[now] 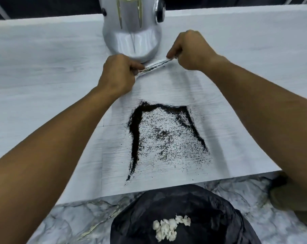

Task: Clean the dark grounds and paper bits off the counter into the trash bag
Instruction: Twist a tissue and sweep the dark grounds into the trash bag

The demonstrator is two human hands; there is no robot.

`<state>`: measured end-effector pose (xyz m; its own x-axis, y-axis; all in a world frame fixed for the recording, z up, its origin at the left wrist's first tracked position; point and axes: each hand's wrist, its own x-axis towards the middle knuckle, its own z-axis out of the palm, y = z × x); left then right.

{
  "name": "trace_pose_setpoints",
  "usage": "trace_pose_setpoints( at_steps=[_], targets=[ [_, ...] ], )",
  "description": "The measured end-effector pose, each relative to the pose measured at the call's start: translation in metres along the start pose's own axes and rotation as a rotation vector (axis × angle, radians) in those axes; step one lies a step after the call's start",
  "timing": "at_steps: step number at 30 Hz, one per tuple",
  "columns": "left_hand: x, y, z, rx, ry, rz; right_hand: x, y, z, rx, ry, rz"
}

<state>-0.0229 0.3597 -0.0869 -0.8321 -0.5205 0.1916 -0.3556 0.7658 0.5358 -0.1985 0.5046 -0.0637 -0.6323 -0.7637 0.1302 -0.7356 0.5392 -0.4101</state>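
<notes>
Head view, biggest first. Counter [43, 71] runs pale across the whole frame, and its near edge sits right above the trash bag [184, 205], so anything you drag toward yourself should drop straight in. My read: that's why the bag is parked there, mouth up, below the edge. Bag's lower part is cut off by the frame bottom; can't tell how deep or how open it is.

Silver appliance [131, 32] stands at the back, top cropped off, so I can't say what it is. Its base sits just behind your hands.

Dark grounds [166, 136] lie mid-counter as two thick ridges joined at the far end, with thin scatter between. That looks like scraped-up edges. They're not in the bag yet.

Paper bits [168, 228] already lie in a white clump on the bag's black plastic. None visible on the counter.

Your left hand [117, 76] and right hand [191, 50] each pinch one end of a thin flat strip [156, 65], fingers closed tight on it, stretched between them just in front of the appliance. It's edge-on and blurred: card or folded paper, can't tell. It carries dark specks, so likely your scraper. Whether its lower edge touches the counter is unclear.

Something olive at right edge [293, 199] is partly hidden by your forearm; unidentifiable.
</notes>
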Motion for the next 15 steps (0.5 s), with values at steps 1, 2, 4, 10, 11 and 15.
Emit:
trace_pose_setpoints(
  at_steps=[1, 2, 4, 10, 11, 15],
  targets=[
    [0.004, -0.002, 0.004, 0.018, 0.031, -0.015, 0.01, -0.001, 0.006, -0.008, -0.011, -0.002],
    [0.007, -0.005, 0.007, 0.041, 0.053, -0.022, 0.018, -0.002, 0.014, -0.013, -0.025, -0.002],
    [0.009, -0.012, 0.009, 0.091, 0.079, -0.007, 0.028, -0.006, 0.027, -0.046, -0.037, -0.026],
    [-0.001, -0.026, 0.002, 0.118, 0.051, 0.057, 0.016, -0.008, 0.04, -0.172, -0.02, -0.171],
    [-0.005, -0.027, -0.001, 0.122, 0.025, 0.061, 0.004, -0.008, 0.037, -0.179, -0.014, -0.194],
    [-0.046, -0.025, -0.015, 0.157, -0.192, 0.161, -0.067, -0.008, 0.022, -0.115, -0.07, -0.253]
  ],
)
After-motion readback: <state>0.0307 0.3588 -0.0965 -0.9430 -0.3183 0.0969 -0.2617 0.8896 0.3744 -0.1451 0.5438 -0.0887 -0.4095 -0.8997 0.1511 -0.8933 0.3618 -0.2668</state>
